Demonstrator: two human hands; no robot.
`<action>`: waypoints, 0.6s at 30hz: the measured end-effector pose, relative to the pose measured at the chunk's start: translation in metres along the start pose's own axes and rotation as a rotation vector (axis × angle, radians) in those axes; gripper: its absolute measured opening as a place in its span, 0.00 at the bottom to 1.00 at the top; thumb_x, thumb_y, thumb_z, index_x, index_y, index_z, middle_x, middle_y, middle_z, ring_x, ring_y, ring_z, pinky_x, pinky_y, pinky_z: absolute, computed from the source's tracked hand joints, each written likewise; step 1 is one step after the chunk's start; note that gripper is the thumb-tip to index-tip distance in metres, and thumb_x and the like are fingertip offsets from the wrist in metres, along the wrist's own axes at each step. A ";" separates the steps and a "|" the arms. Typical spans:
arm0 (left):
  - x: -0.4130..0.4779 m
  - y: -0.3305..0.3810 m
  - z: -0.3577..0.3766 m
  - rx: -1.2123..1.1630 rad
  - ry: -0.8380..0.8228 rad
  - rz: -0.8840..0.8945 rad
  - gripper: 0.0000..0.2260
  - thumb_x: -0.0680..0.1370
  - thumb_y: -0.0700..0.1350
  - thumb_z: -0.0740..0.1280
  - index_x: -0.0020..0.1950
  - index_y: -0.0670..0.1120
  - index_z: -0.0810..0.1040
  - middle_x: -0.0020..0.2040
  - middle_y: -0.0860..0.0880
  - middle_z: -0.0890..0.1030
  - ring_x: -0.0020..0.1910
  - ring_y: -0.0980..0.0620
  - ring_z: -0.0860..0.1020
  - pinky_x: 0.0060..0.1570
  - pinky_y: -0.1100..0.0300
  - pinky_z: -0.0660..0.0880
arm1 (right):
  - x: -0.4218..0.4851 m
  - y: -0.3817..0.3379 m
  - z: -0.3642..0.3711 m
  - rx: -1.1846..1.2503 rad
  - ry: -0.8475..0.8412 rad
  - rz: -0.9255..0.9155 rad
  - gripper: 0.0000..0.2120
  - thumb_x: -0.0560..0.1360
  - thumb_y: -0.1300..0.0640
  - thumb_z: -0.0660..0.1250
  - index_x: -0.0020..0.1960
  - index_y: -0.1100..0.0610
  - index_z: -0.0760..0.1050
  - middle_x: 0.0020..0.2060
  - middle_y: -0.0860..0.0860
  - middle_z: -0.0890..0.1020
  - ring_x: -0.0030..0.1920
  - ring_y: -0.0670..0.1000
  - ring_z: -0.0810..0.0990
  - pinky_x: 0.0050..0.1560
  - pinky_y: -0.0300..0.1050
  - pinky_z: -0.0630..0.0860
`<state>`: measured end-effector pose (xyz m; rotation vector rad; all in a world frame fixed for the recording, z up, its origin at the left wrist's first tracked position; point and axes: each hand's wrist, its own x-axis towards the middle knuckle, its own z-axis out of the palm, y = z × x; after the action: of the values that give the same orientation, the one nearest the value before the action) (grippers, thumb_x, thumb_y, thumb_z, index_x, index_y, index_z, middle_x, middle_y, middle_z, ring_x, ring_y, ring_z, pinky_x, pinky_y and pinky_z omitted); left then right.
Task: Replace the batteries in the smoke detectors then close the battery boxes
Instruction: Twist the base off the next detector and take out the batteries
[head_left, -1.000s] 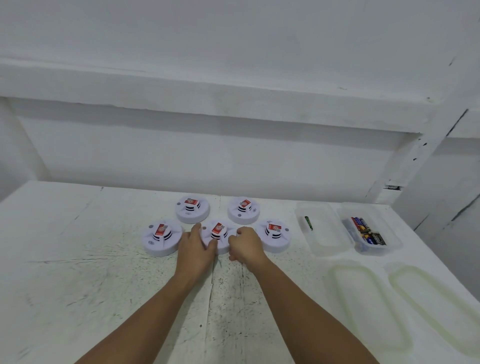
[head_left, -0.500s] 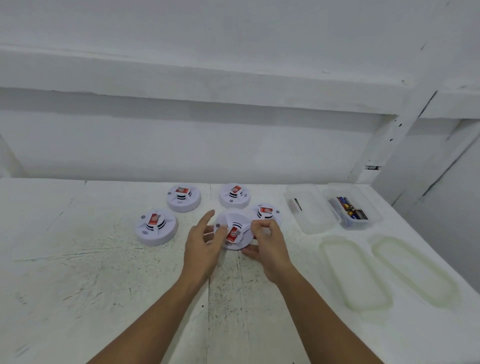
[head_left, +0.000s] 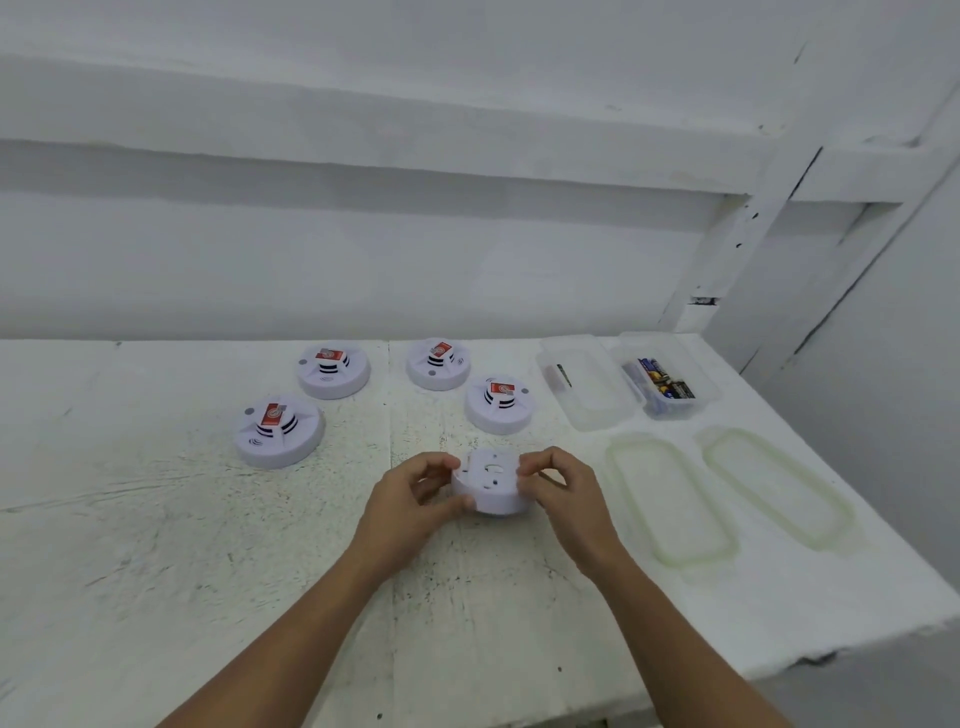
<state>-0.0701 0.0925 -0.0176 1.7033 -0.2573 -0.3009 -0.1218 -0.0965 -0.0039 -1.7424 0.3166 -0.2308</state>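
Observation:
A white round smoke detector (head_left: 488, 483) is held between both hands just above the table, turned so its flat back faces up. My left hand (head_left: 410, 499) grips its left rim with curled fingers and thumb. My right hand (head_left: 561, 493) grips its right rim the same way. Several other detectors sit face up with red labels: one at the left (head_left: 278, 431), one at the back left (head_left: 333, 370), one at the back middle (head_left: 438, 364), one at the right (head_left: 500, 402). A clear box (head_left: 698, 395) holds several batteries (head_left: 662, 382).
A second clear box (head_left: 587, 410) beside the first holds one dark battery (head_left: 562, 375). Two translucent lids (head_left: 670, 499) (head_left: 776, 486) lie flat at the right, in front of the boxes. The white table (head_left: 208, 545) ends at a right edge; a wall runs behind.
Both hands lifted the middle detector from the group, brought it nearer to me and flipped it from label side up to back side up. The camera view shifted.

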 end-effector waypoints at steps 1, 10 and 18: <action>-0.001 -0.001 -0.001 0.030 -0.011 0.015 0.18 0.66 0.38 0.78 0.52 0.50 0.80 0.53 0.54 0.83 0.55 0.61 0.80 0.58 0.60 0.76 | -0.002 0.003 -0.002 -0.030 -0.011 -0.007 0.05 0.69 0.66 0.68 0.41 0.57 0.78 0.48 0.48 0.81 0.52 0.46 0.79 0.48 0.37 0.75; -0.008 -0.001 -0.002 0.406 -0.097 0.134 0.32 0.55 0.66 0.75 0.55 0.59 0.71 0.55 0.67 0.77 0.54 0.82 0.66 0.70 0.53 0.31 | -0.012 0.002 -0.008 -0.370 -0.114 -0.197 0.10 0.69 0.63 0.71 0.47 0.50 0.82 0.55 0.43 0.73 0.58 0.38 0.73 0.53 0.36 0.77; -0.003 0.002 0.004 0.586 -0.170 0.157 0.44 0.52 0.73 0.70 0.63 0.62 0.58 0.59 0.68 0.74 0.61 0.64 0.72 0.67 0.46 0.26 | -0.006 -0.016 -0.015 -0.816 -0.330 -0.428 0.13 0.72 0.51 0.71 0.56 0.50 0.80 0.63 0.45 0.73 0.64 0.45 0.68 0.63 0.36 0.63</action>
<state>-0.0745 0.0892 -0.0160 2.2193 -0.6505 -0.2690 -0.1310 -0.1053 0.0146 -2.6067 -0.2555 -0.1168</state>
